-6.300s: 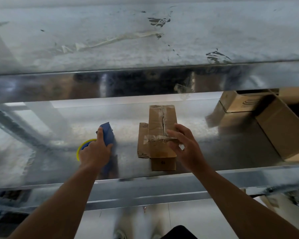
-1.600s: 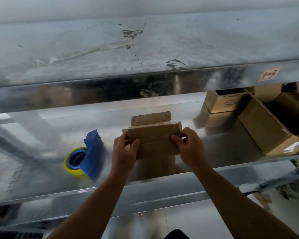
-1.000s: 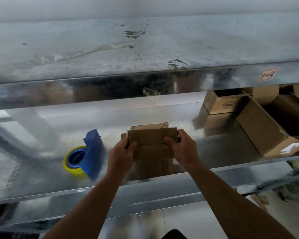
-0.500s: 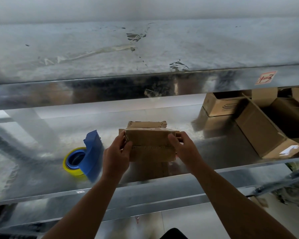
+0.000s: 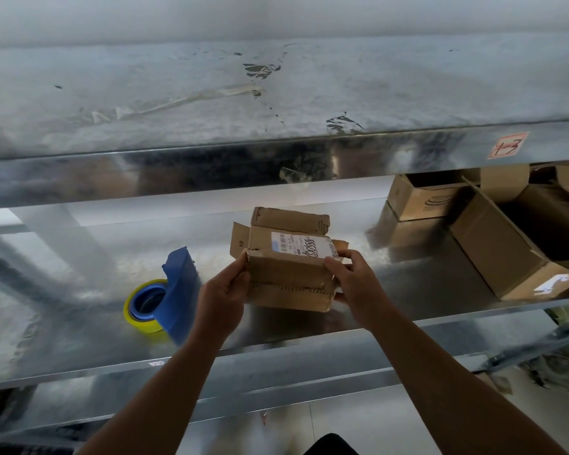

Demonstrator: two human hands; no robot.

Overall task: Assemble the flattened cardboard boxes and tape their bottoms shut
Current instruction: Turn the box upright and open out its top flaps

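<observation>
Cardboard sits between your hands in the head view: you hold the small box point(image 5: 289, 277) by its two ends over the metal shelf point(image 5: 79, 290). Your left hand point(image 5: 224, 290) grips the left end, thumb up at the top corner and fingers curled against the box. Your right hand point(image 5: 352, 280) grips the right end, thumb on the top edge just beside the white label point(image 5: 301, 246). Loose flaps stick out past your fingertips on the far side and at the left. Whether the box touches the shelf cannot be told. Left of your left hand, near it but apart, the blue tape dispenser point(image 5: 178, 290) with its yellow roll rests on the shelf. Beyond your right hand, farther along the shelf, lie other cardboard boxes point(image 5: 493, 251). Above both hands runs the upper shelf point(image 5: 276, 93), with a red-marked sticker point(image 5: 507, 145) on its front lip.
</observation>
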